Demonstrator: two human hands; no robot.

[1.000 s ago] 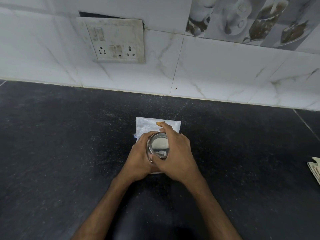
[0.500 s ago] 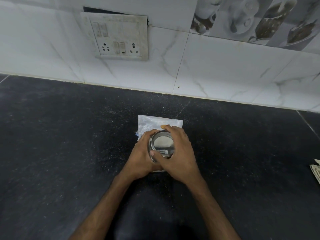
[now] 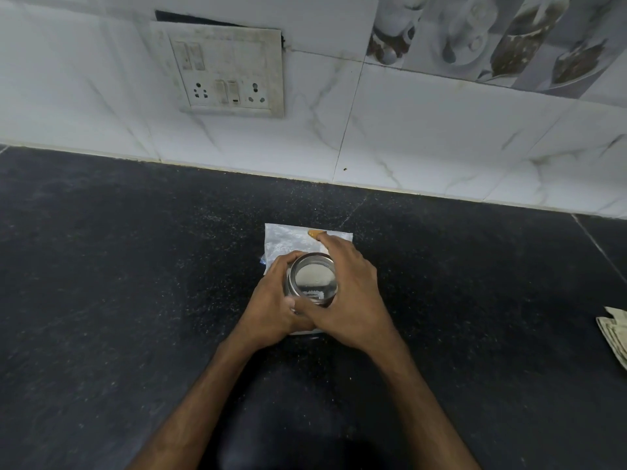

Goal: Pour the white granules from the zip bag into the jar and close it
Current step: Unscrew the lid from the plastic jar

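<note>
Mid-counter on dark speckled stone counter (image 3: 135, 300): round steel-lidded jar (image 3: 314, 279) clasped both sides, left hand (image 3: 276, 308) fingers curled round body, right hand (image 3: 349, 300) gripping lid rim, w/ flat clear plastic zip bag (image 3: 288, 240) lying under/behind, far side.

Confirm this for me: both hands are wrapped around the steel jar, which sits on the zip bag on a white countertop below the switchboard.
One detail is off: the countertop is black, speckled stone, not white; only the wall tiles are white. The head view shows it. The rest holds: the left hand and right hand are wrapped around the steel jar, which sits on the zip bag below the switchboard.
</note>
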